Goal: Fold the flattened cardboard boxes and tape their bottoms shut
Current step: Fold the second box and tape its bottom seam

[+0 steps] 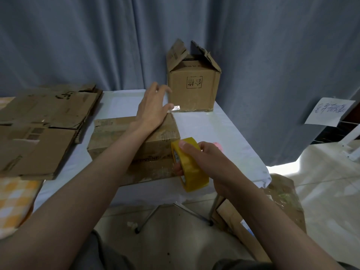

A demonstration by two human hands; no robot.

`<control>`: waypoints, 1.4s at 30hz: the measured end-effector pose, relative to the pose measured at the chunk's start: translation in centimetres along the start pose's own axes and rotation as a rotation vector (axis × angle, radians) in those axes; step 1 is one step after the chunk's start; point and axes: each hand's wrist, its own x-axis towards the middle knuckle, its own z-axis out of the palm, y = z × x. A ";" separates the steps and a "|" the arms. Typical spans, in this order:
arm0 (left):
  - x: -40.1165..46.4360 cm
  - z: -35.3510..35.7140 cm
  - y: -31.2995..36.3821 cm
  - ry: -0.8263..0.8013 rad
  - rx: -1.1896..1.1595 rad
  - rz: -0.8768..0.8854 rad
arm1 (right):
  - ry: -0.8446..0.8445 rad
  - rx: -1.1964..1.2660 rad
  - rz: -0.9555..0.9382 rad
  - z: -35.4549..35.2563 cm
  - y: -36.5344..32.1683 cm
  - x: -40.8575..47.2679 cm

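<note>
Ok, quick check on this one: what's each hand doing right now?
Left hand: open, fingers straight, resting flat on the box.
Right hand: gripping the yellow tape roll.

We note 1 folded brown box (pixel 116 139) lying mid-table, sealed face up, 1 yellow tape roll (pixel 190 166) at its right front corner, 1 upright box (pixel 192 88) behind with flaps raised, flattened boxes (pixel 42 121) stacked left.

Brown cardboard boxes (pixel 134 145) and a yellow tape roll (pixel 191 168) are shown; an orange-and-white checked cloth (pixel 15 199) is seen.
</note>
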 end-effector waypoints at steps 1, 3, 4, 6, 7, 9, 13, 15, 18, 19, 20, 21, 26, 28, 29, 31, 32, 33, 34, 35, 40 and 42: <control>-0.3 -0.4 0.3 0.032 0.003 0.069 | -0.010 -0.001 -0.005 -0.1 0.0 -0.1; -1.1 -1.3 1.2 0.035 0.013 0.200 | -0.022 -0.013 -0.008 -0.2 0.1 -0.1; -1.7 -1.6 1.5 0.019 0.021 0.247 | -0.025 -0.013 -0.008 -0.2 0.1 -0.2; -3.1 -2.1 1.7 -0.044 0.046 0.283 | -0.011 -0.013 -0.005 -0.1 0.0 -0.2; -4.0 -2.3 1.7 -0.084 0.055 0.284 | 0.002 -0.031 0.002 -0.1 0.1 -0.2; -5.6 -2.8 1.7 -0.173 0.077 0.271 | 0.009 -0.036 0.003 -0.1 0.0 -0.3; -7.6 -3.3 1.7 -0.388 0.111 0.187 | -0.026 0.028 -0.005 0.1 -0.1 -0.3; -7.9 -3.2 1.4 -0.433 0.139 0.129 | -0.031 0.081 -0.002 0.3 -0.5 -0.2; -7.2 -3.0 0.8 -0.443 0.167 0.074 | -0.029 0.137 0.021 0.6 -1.0 0.3; -7.0 -3.0 0.8 -0.448 0.181 0.061 | -0.035 0.143 0.013 0.8 -1.1 0.6; -6.8 -3.1 0.8 -0.456 0.193 0.056 | -0.042 0.148 0.007 0.8 -1.1 0.8; -6.7 -3.1 0.8 -0.464 0.198 0.058 | -0.039 0.139 0.014 0.8 -1.0 1.0; -6.4 -3.2 0.6 -0.517 0.183 0.044 | -0.013 0.124 0.023 1.0 -0.8 1.1; -6.3 -3.1 0.5 -0.528 0.174 0.029 | -0.016 0.096 0.020 0.8 -0.7 0.9; -6.2 -3.1 0.5 -0.537 0.172 0.021 | -0.032 0.077 0.022 0.6 -0.6 0.8; -6.1 -3.4 0.6 -0.573 0.140 -0.003 | -0.049 0.031 0.033 0.4 -0.4 0.8; -6.1 -3.7 0.6 -0.597 0.107 -0.019 | -0.052 0.010 0.042 0.2 -0.3 0.7; -6.0 -3.9 0.8 -0.618 0.076 -0.032 | -0.066 0.001 0.037 -0.1 -0.2 0.8; -5.9 -4.0 0.9 -0.631 0.052 -0.041 | -0.075 0.007 0.021 -0.5 -0.1 0.9; -5.8 -4.1 0.9 -0.633 0.040 -0.045 | -0.061 0.007 0.002 -1.2 0.1 1.3; -5.5 -3.8 0.7 -0.599 -0.016 -0.048 | 0.254 -0.519 -0.156 -5.9 2.0 5.6; -5.5 -3.9 0.7 -0.590 -0.032 -0.049 | 0.230 -0.774 -0.110 -7.2 3.6 8.2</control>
